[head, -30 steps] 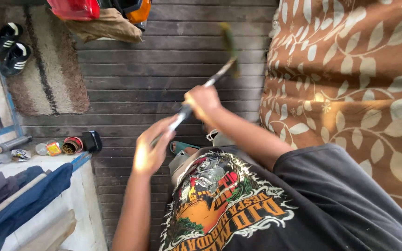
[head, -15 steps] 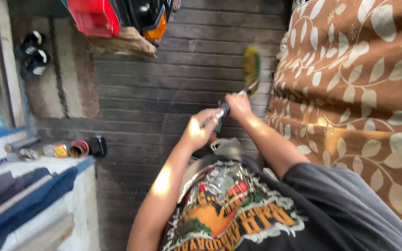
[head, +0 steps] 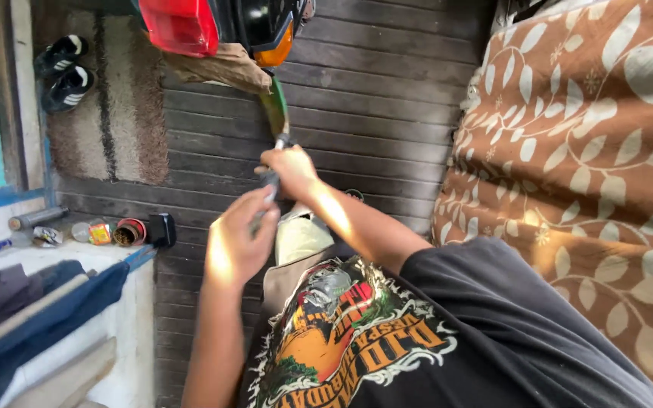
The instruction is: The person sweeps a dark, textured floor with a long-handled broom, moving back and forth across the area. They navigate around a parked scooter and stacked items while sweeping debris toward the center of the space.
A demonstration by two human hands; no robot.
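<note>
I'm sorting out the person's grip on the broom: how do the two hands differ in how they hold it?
The right hand grips the broom handle higher up, close to the green bristles; the left hand holds the lower end, nearer the body. The right hand is mostly shaded, while the left hand is brightly sunlit. Both are closed around the same handle, fingers wrapped.

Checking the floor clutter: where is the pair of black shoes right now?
Head view, upper left: the black shoes lie on the striped mat, left of the red tail light.

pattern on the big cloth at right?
Brown cloth with a cream leaf-and-vine print, clearest in the head view.
</note>
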